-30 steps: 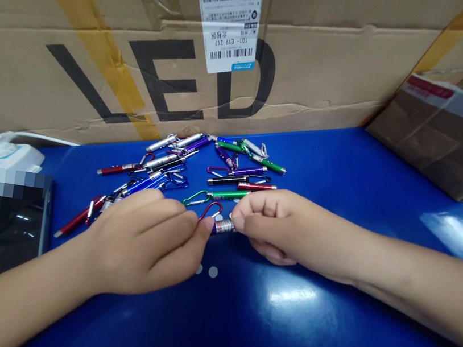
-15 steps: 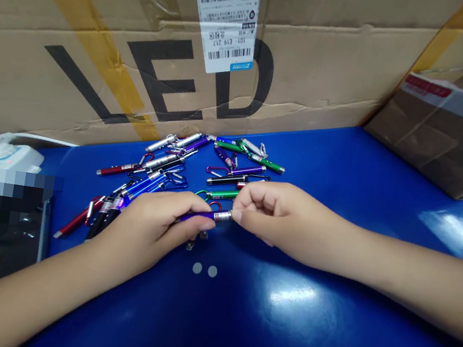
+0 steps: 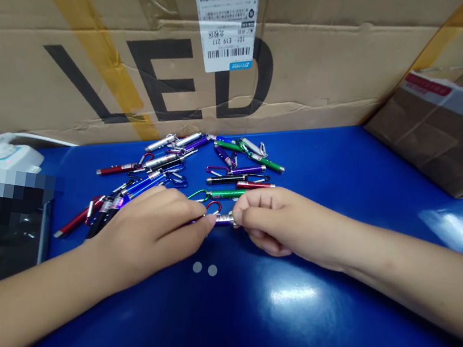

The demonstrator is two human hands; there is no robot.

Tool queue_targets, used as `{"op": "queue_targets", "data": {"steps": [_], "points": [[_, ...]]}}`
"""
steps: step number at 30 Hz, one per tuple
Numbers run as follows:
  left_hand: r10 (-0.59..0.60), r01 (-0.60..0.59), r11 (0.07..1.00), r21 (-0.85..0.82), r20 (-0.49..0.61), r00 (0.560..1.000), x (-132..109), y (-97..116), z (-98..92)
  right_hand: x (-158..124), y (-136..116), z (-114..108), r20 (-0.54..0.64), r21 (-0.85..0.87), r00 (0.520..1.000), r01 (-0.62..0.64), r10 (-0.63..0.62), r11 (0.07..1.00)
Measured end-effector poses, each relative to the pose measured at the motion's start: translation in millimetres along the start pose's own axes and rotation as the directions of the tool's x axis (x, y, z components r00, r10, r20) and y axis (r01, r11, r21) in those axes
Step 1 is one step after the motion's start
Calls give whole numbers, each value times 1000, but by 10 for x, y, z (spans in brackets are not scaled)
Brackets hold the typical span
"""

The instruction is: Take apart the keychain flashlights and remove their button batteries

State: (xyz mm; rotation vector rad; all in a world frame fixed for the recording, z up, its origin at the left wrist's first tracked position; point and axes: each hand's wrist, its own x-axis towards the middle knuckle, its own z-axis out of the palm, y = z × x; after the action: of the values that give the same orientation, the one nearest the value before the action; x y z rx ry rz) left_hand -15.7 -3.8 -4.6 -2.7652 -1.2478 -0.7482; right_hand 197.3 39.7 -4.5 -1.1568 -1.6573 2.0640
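My left hand point(image 3: 156, 217) is closed around a small purple keychain flashlight point(image 3: 224, 220), covering most of its barrel. A silver, labelled section sticks out past the thumb. At that silver end, my right hand point(image 3: 271, 216) pinches the tip between thumb and curled fingers. Two small round grey discs point(image 3: 205, 269) lie on the blue table just below the hands. Close behind the fingers rest a green flashlight point(image 3: 226, 194) with a green carabiner and a red flashlight point(image 3: 255, 186).
Many more coloured flashlights with carabiners point(image 3: 160, 160) lie beyond and left of my hands on the blue table point(image 3: 320, 335). A large cardboard box point(image 3: 309, 52) marked LED stands behind. Another carton point(image 3: 440, 128) is at right. A white-and-blue package point(image 3: 10, 154) sits at left.
My left hand has rolled further over the flashlight, hiding more of its barrel. The right hand has turned slightly, its lower fingers curling under. Small metallic pieces below the left hand no longer show.
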Motion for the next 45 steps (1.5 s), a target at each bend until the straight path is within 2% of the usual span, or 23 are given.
{"op": "queue_targets", "data": {"steps": [6, 9, 11, 13, 14, 16, 18, 19, 20, 22, 24, 25, 27, 29, 31, 33, 35, 37, 39, 41, 42, 44, 45], "points": [[-5, 2, 995, -104, -30, 1000, -108, -51, 54, -71, 15, 11, -42, -173, 995, 77, -86, 982], [17, -22, 997, -74, -67, 998, -77, -20, 29, -100, -2, 43, -45, -122, 997, 56, -62, 991], [132, -129, 991, 36, -114, 985, -17, 13, -23, -97, -25, 65, 26, 8, 1000, 0, 0, 1000], [316, -292, 940, 177, -131, 940, 44, 36, -77, -81, -46, 76, 122, 119, 991, -65, 51, 991], [362, -329, 919, 219, -130, 923, 64, 41, -97, -72, -54, 76, 155, 140, 986, -83, 61, 987], [317, -288, 934, 210, -119, 941, 74, 38, -108, -62, -62, 66, 145, 87, 989, -42, 30, 995], [186, -170, 977, 131, -118, 975, 51, 21, -86, -67, -59, 45, 54, -121, 992, 124, -118, 985], [148, -137, 986, 95, -118, 982, 33, 11, -68, -73, -55, 31, 20, -274, 970, 239, -243, 932], [135, -128, 989, 68, -118, 984, 15, 1, -49, -79, -49, 16, 19, -432, 925, 349, -379, 832], [136, -133, 991, 33, -135, 981, -11, -11, -14, -89, -34, -13, 108, -659, 808, 495, -580, 567], [134, -134, 991, 6, -138, 981, -21, -6, 7, -90, -17, -31, 208, -750, 733, 545, -647, 376], [129, -131, 991, -8, -140, 982, -22, 3, 14, -89, -8, -32, 228, -776, 722, 540, -654, 326], [128, -133, 991, -22, -153, 980, -18, 31, 21, -85, 11, -11, 204, -813, 718, 503, -665, 294], [100, -107, 994, -30, -189, 977, -9, 68, 18, -87, 31, 41, 128, -811, 713, 475, -689, 340], [57, -69, 997, -42, -226, 972, 6, 104, -3, -99, 42, 115, 11, -733, 757, 450, -653, 510], [65, -70, 998, -11, -224, 972, 25, 128, -43, -118, 34, 188, -101, -515, 876, 360, -472, 778], [184, -168, 981, 96, -201, 962, 41, 128, -85, -133, 5, 234, -85, -184, 980, 160, -178, 970], [278, -245, 951, 188, -172, 945, 44, 103, -102, -136, -34, 237, 35, 34, 999, -26, 25, 999], [233, -209, 967, 149, -166, 958, 34, 64, -78, -126, -63, 196, 72, -3, 995, -71, 71, 997], [136, -131, 991, 38, -166, 977, 21, 29, -25, -107, -65, 127, -37, -255, 994, 90, -102, 963], [79, -79, 997, 7, -183, 980, 16, 18, 4, -96, -58, 88, -87, -425, 961, 203, -263, 882], [1, -12, 999, -51, -207, 978, 14, 10, 50, -76, -34, 16, -47, -700, 830, 370, -556, 611], [-39, 22, 997, -80, -209, 977, 15, 11, 66, -68, -23, -10, 10, -778, 774, 404, -633, 482]]}}
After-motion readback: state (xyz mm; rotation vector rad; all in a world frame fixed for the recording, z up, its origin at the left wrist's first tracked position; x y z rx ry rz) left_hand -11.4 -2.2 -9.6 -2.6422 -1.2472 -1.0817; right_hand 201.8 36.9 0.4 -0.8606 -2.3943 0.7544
